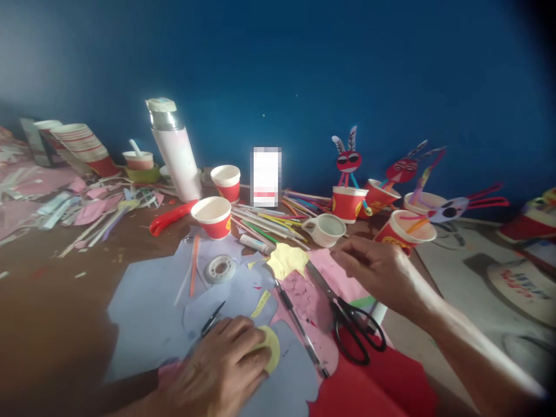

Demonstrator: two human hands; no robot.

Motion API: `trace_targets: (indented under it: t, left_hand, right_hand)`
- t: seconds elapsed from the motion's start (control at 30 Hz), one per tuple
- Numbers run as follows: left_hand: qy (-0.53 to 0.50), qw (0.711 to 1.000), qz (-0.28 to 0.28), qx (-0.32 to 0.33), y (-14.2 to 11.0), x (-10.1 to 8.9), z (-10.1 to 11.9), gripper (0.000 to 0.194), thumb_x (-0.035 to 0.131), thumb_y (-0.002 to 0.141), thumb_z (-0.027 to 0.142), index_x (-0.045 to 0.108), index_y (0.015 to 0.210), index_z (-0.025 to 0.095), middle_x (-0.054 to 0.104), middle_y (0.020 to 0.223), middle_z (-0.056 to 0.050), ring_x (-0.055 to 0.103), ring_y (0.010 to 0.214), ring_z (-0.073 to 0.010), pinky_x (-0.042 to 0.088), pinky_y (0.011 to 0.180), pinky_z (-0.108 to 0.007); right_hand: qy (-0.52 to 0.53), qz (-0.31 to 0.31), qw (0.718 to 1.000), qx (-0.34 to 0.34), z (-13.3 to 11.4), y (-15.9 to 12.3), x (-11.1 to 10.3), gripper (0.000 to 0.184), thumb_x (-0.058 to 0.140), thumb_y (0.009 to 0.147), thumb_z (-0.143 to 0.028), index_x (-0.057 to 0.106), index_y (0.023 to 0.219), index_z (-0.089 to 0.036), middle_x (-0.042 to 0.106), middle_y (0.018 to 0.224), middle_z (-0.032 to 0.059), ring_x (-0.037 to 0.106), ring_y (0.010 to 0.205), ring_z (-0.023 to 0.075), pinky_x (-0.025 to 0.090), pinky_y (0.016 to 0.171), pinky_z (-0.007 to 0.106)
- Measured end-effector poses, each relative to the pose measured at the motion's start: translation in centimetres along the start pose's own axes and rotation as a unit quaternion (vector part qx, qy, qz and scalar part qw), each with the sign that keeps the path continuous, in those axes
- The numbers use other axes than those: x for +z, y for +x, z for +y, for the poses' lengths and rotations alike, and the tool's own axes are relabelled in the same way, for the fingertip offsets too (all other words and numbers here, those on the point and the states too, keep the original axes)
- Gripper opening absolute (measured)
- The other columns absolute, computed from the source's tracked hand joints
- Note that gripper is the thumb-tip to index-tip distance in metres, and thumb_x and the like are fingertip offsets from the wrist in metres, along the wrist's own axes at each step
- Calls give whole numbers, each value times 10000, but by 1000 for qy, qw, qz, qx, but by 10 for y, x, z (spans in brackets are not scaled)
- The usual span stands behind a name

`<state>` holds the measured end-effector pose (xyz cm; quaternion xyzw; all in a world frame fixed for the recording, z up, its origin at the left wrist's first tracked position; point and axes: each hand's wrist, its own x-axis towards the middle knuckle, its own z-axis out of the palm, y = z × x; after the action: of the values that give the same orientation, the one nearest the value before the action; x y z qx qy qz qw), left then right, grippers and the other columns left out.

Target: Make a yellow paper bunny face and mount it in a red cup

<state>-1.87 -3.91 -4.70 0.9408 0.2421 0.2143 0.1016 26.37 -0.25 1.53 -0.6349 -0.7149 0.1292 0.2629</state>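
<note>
Near the bottom centre, my left hand (228, 362) curls its fingers over a round piece of yellow paper (273, 348), above blue paper (147, 295). A dark pen (212, 318) lies beside that hand. My right hand (377, 269) hovers at the right with its fingertips pinched together; anything between them is too small or hidden to tell. Below it lie black-handled scissors (339, 304), blades toward a scalloped scrap of yellow paper (287, 260). A clear-barrelled pen (302, 327) rests on pink paper (324, 341) between my hands. Red paper (373, 385) lies in front.
A white tape roll (220, 269), a red paper cup (212, 217), a white mug (328, 230) and loose coloured sticks (269, 223) lie ahead. A tall white flask (178, 159) stands back left. Cups with paper figures (348, 163) line the right. Paper scraps (93, 208) cover the left.
</note>
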Motion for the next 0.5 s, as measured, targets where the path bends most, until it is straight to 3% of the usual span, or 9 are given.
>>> trace_targets:
  t: [0.17, 0.33, 0.4, 0.5]
  left_hand:
    - [-20, 1000, 0, 3, 2, -3, -1, 148, 528, 876, 128, 630, 946, 209, 617, 883, -45, 550, 828, -177, 485, 740, -292]
    - [-35, 999, 6, -3, 6, -6, 1, 159, 527, 860, 99, 634, 906, 208, 614, 856, -40, 556, 803, -166, 483, 712, -266]
    - [-46, 999, 10, -7, 6, -5, 1, 163, 513, 858, 90, 633, 870, 199, 612, 833, -40, 552, 793, -165, 480, 705, -265]
    - [-60, 998, 10, -26, 4, -2, 1, 189, 484, 860, 74, 625, 807, 188, 611, 812, -42, 545, 792, -163, 476, 719, -269]
  right_hand:
    - [-12, 69, 997, 27, 11, -4, -30, 181, 521, 855, -292, 610, 722, -207, 556, 547, -42, 471, 472, 103, 356, 480, 216]
    - [-41, 154, 984, 75, 39, -10, -35, 116, 552, 846, -277, 646, 864, -212, 674, 695, 4, 603, 631, 151, 433, 596, 242]
    - [-36, 153, 984, 82, 46, -12, -28, 151, 547, 848, -268, 651, 941, -212, 705, 751, 15, 632, 665, 161, 449, 606, 244]
    - [-36, 101, 993, 48, 45, -14, -13, 165, 529, 853, -246, 671, 930, -214, 714, 745, 2, 640, 617, 144, 452, 577, 228]
